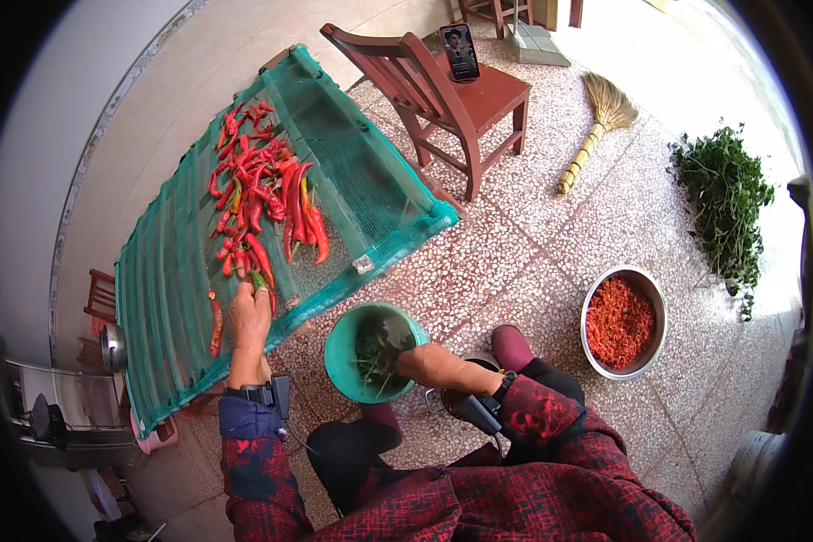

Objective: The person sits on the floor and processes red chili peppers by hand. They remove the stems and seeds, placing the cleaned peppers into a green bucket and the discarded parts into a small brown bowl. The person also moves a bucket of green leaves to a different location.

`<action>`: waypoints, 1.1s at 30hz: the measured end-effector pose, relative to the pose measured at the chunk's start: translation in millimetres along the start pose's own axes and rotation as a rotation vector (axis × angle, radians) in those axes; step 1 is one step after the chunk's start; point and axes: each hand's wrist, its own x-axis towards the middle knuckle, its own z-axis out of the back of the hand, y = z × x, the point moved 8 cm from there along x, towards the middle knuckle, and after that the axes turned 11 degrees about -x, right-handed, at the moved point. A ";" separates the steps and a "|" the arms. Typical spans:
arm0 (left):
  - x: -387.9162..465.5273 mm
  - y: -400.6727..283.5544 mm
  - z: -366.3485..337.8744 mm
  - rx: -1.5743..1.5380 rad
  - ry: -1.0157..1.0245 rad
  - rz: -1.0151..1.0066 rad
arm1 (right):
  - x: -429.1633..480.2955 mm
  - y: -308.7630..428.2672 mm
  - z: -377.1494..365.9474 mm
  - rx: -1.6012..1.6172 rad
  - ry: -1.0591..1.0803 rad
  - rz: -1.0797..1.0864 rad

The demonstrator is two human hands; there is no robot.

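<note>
My left hand [249, 317] is at the near edge of a green mesh drying rack [352, 135], its fingers around a partly green chili pepper [258, 278]. Just beyond it, several red chili peppers [257, 162] lie heaped on the mesh. One separate red pepper [215, 328] rests to the left of this hand. My right hand [428, 367] reaches over the rim of a green plastic bucket [335, 359]. Green leaves and stems [376, 356] are inside the bucket, close to the right hand. The right fingertips are hidden, so whether they hold anything is unclear.
On the right, a steel bowl [660, 325] holds chopped red chili [616, 322]. A leafy green bundle [725, 196] and a straw broom [596, 132] lie on the speckled floor. A phone [459, 53] stands on a red wooden chair [491, 95] beyond the rack.
</note>
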 end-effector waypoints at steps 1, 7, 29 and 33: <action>-7.1 -9.2 6.7 -0.224 -0.016 -0.060 | 1.8 2.0 7.1 0.012 -0.092 0.019; -115.3 -49.8 -13.7 -1.039 0.439 0.067 | -6.1 11.1 23.3 1.138 -0.099 -0.075; -199.3 -28.5 -158.6 -0.983 0.533 0.313 | -11.9 -9.7 8.6 1.069 -0.241 -0.476; -193.1 -32.1 -154.7 -0.838 0.474 0.204 | -12.5 -8.5 10.9 1.069 -0.226 -0.494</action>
